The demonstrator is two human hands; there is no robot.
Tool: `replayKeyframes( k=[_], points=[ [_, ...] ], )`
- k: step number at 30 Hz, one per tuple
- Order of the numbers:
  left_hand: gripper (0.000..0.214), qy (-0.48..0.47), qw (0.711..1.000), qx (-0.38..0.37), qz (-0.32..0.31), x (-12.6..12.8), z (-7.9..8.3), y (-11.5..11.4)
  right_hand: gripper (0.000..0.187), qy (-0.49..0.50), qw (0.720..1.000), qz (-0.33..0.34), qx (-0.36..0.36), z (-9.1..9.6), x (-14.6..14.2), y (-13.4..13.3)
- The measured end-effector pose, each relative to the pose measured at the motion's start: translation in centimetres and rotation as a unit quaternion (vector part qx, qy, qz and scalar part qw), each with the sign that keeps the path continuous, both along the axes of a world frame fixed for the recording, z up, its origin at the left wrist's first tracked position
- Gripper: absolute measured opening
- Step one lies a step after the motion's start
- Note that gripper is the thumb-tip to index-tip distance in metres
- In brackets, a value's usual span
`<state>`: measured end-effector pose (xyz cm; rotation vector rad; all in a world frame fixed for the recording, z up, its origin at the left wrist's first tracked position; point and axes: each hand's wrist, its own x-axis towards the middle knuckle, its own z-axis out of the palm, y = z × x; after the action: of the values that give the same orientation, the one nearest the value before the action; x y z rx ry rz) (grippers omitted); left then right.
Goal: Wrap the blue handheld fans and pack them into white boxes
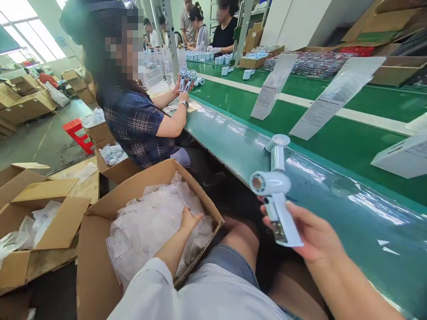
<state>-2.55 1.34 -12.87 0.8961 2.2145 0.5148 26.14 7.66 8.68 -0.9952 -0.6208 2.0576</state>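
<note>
My right hand [313, 233] is closed around the handle of a pale blue handheld fan [282, 209], held tilted above the near edge of the bench. Its round head faces left, and a dark, see-through section shows low on the handle. Just beyond it, another pale blue fan [277, 153] lies on the bench. My left hand [190, 220] rests on a heap of clear plastic bags [150, 226] inside an open cardboard box [96, 266] at my left. Its thumb stands apart from the fingers, which partly sink out of sight among the bags.
A co-worker [133, 115] sits at my left, holding two fans [187, 80]. Beyond the bench [336, 213] runs a green conveyor [240, 95] with standing white printed sheets [275, 86]. Several open cartons [43, 222] and a red stool [78, 133] stand at left.
</note>
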Motion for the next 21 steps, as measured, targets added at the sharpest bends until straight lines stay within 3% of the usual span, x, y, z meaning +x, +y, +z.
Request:
replayKeyframes(
  k=[2, 5, 7, 10, 16, 21],
  points=[
    [0.062, 0.011, 0.999, 0.017, -0.027, 0.9, -0.3, 0.8, 0.024, 0.034, 0.998, 0.010, -0.046, -1.4, -1.2, -1.2],
    [0.024, 0.009, 0.999, 0.030, -0.042, 0.9, -0.3, 0.6, 0.027, 0.053, 0.995, 0.022, -0.085, -2.7, -1.8, -2.4],
    [0.010, -0.001, 0.998, 0.050, -0.023, -0.1, 0.0, 0.1, 0.026, 0.050, 0.992, 0.032, -0.107, -3.1, -1.5, -2.9],
    [0.012, -0.031, 0.993, 0.105, 0.037, -2.1, 1.4, -0.6, 0.023, 0.053, 0.989, 0.046, -0.134, -3.6, -1.3, -3.4],
    [0.030, -0.157, 0.957, 0.214, 0.120, -4.2, 6.1, -2.4, 0.025, 0.127, 0.973, 0.137, -0.133, -5.0, -3.6, -4.1],
    [0.047, -0.171, 0.957, 0.194, 0.129, -6.7, 7.5, -3.6, 0.021, 0.133, 0.974, 0.120, -0.138, -5.6, -4.3, -3.6]
  ],
)
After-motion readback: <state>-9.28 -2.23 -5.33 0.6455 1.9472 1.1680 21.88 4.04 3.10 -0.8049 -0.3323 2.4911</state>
